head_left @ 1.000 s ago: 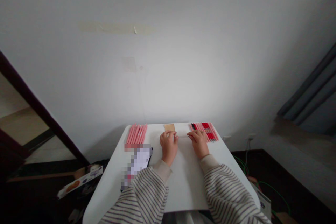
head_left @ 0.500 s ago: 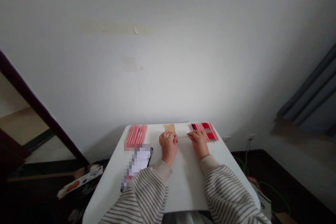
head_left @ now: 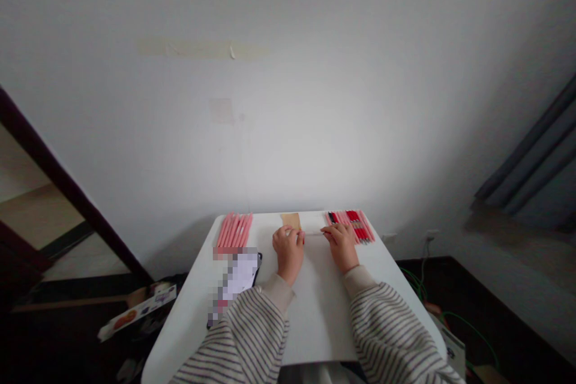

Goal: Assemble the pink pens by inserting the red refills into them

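A thin, pale pen (head_left: 314, 234) lies level between my two hands over the far half of the white table (head_left: 317, 312). My left hand (head_left: 289, 252) pinches its left end, where a bit of red shows by the fingertips. At the other end my right hand (head_left: 341, 246) is closed on it, near a small dark tip. Just beyond my left hand is a tan piece of paper or card (head_left: 290, 219). Right beside my right hand lies a row of pink and red pens (head_left: 360, 229), some with dark or metallic tips. What my palms cover is hidden.
Several pink pens or pen barrels (head_left: 234, 231) lie side by side at the table's far left. A phone (head_left: 240, 276), partly blurred out, rests near my left forearm. The wall (head_left: 288, 132) rises behind the table. Green cables (head_left: 416, 282) run along the floor at right.
Hardly anything differs. Both hands stay in place around the pen, with only a very slight shift of the left fingers.
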`<state>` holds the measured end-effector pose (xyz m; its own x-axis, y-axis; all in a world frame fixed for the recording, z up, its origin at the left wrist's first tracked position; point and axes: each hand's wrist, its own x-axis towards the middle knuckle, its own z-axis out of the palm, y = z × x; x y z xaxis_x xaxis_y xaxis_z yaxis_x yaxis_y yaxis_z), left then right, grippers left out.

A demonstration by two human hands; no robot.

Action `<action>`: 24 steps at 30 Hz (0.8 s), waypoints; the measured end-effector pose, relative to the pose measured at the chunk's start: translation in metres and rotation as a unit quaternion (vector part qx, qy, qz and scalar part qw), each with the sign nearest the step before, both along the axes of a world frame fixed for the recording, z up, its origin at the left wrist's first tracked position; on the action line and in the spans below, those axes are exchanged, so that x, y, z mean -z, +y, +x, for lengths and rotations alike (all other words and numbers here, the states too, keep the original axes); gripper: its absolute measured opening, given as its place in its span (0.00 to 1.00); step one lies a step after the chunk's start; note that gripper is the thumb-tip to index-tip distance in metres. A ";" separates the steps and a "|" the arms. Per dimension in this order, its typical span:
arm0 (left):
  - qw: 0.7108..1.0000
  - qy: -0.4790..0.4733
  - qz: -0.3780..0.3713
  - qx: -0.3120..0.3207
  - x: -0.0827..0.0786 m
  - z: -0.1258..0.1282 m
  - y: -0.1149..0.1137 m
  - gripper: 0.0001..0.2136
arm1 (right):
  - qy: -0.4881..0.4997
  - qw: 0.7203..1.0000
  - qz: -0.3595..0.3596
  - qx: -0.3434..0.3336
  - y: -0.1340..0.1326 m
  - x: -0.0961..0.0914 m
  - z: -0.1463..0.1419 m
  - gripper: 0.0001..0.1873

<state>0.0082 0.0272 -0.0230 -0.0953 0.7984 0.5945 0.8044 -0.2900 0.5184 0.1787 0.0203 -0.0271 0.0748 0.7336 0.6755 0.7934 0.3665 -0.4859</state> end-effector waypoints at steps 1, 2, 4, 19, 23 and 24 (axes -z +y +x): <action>1.000 0.002 -0.002 0.001 0.000 0.000 0.000 0.11 | 0.000 1.000 0.000 0.000 0.000 0.000 0.000 0.13; 1.000 0.002 -0.004 0.004 -0.001 0.000 -0.001 0.10 | 0.000 1.000 0.000 0.000 -0.001 -0.001 -0.001 0.13; 1.000 -0.002 -0.008 0.010 -0.003 0.000 -0.002 0.08 | -0.001 1.000 0.002 -0.001 -0.001 -0.001 -0.001 0.13; 1.000 -0.002 -0.013 -0.001 -0.003 0.001 -0.002 0.11 | 0.000 1.000 0.001 -0.004 0.001 0.000 0.001 0.12; 1.000 0.005 -0.010 -0.003 -0.001 0.002 -0.001 0.12 | -0.002 1.000 0.002 -0.002 0.001 0.000 0.001 0.12; 1.000 0.004 -0.009 0.000 -0.001 0.002 -0.001 0.11 | -0.001 1.000 0.002 -0.003 0.001 0.000 0.001 0.12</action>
